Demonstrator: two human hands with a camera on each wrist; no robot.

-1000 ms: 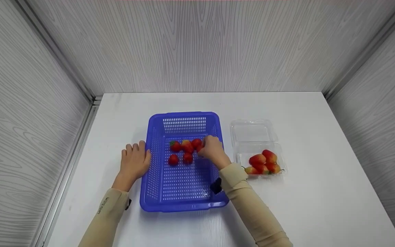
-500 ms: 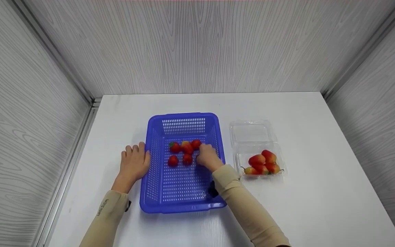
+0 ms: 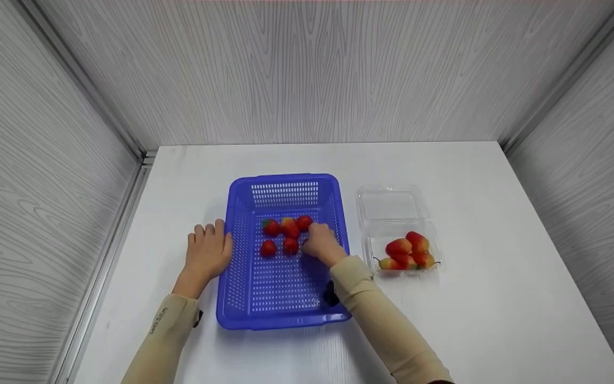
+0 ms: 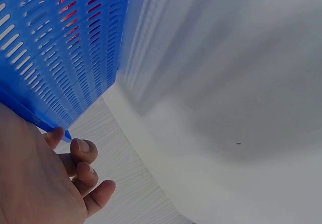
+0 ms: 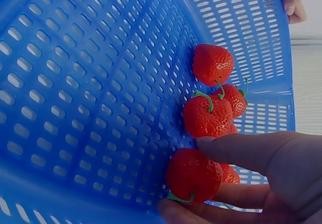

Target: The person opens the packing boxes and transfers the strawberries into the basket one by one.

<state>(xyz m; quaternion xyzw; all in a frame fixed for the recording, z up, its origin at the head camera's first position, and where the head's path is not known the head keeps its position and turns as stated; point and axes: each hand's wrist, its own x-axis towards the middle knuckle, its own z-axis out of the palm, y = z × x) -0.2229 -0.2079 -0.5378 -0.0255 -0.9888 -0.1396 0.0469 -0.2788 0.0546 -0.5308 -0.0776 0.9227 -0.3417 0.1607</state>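
Observation:
A blue perforated plastic basket (image 3: 300, 322) stands on the table with several red strawberries (image 3: 268, 248) on its floor. My left hand (image 3: 210, 253) is at the basket's left rim, thumb over the edge and fingers on the outside; in the left wrist view the loosely bent fingers (image 4: 84, 151) show under the rim. Inside the basket, at the right of the strawberries, is my right hand (image 3: 324, 244). Seen from the right wrist, its thumb and fingers close around one strawberry (image 5: 193, 176) with a green stem. More strawberries (image 5: 207, 116) lie just beyond the thumb.
To the right of the basket lies an open clear plastic clamshell box (image 3: 392, 207). Its near half holds several red-and-yellow fruits (image 3: 399, 247) with thin stems. White table (image 3: 499, 277) extends around both containers. Grained panels (image 3: 307, 74) rise behind and at both sides.
My right hand has moved slightly toward me and left within the basket, then stayed nearly still. The left hand keeps its place at the rim. The clamshell box has not moved.

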